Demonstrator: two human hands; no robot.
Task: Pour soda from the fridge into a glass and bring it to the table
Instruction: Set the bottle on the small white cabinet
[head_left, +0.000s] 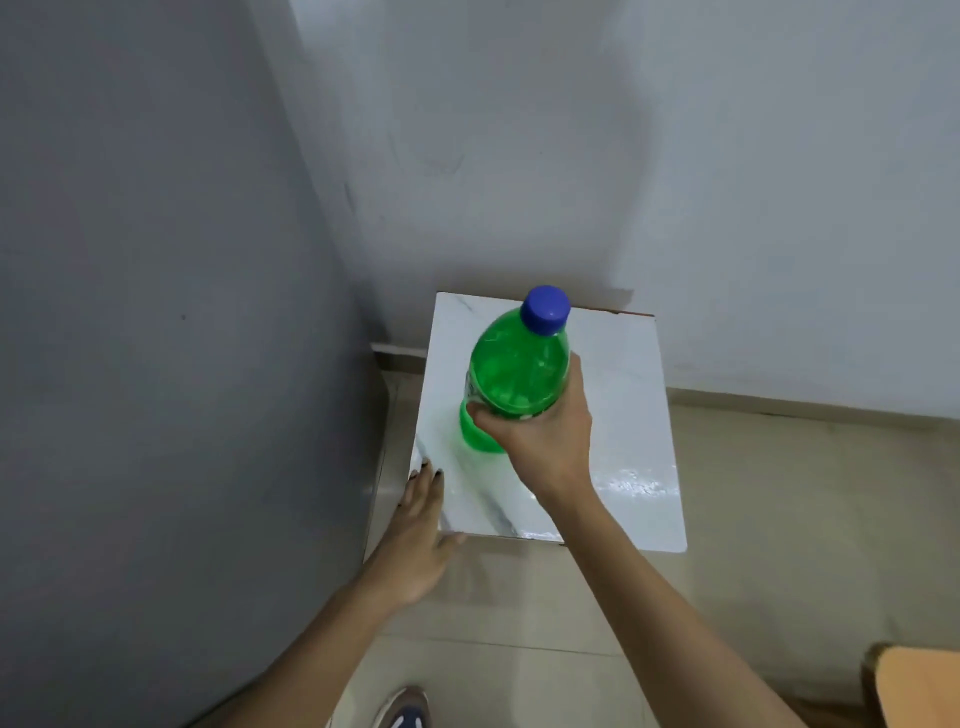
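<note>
right hand (540, 431) wrapped round bottle (511, 379) mid-body, toward 10 o'clock of small table (623, 395), cap (545, 309) on; likely heavy, squashy, slick, so grip low; left hand (421, 525) lay flat, fingers straight, at table's 7 o'clock edge.

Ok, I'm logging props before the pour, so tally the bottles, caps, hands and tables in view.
Green soda bottle: 1
Blue cap: 1
Hands: 2, left hand and right hand
White side table: 1
Total: 5
</note>
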